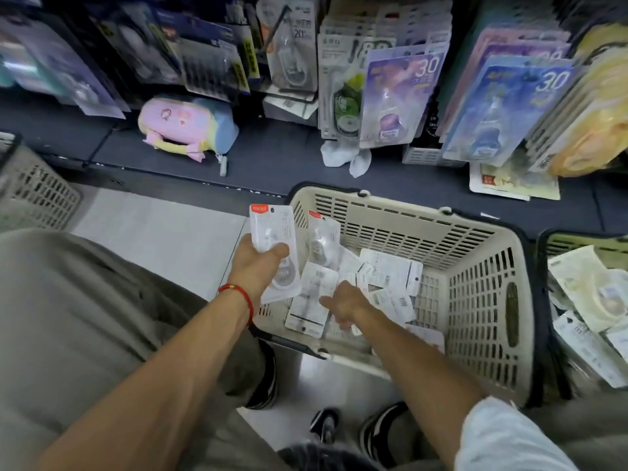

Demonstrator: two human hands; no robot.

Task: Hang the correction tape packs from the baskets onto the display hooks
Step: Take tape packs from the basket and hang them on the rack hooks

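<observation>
Your forearms fill the near field; both reach into the beige basket (482, 300) ahead of you.

**Left hand.** Your left hand (258, 266) grips a stack of correction tape packs (272, 232), thumb curled over the clear front, red header end pointing up beyond the fingertips. A red cord (238, 292) circles that wrist.

**Right hand.** Your right hand (343, 305) is down among the loose packs (390, 271) in the basket, fingers curled downward. Whether they have closed on a pack cannot be told from this view.

**Location of stock.** Loose packs lie flat and overlapping just beyond and beneath your right fingers. A second basket (584, 300) of packs sits to the far right. The hanging display (401, 96) stands well beyond both hands.

**Handling.** Judge each pack to be light: a stiff card back with a thin clear blister. The film faces are probably slippery, and stacked packs can slide apart. Pinch a pack by the card edge, not the blister, which may dent. Keep the header end free beyond your fingertips, since the hang hole there must meet the hook.
</observation>
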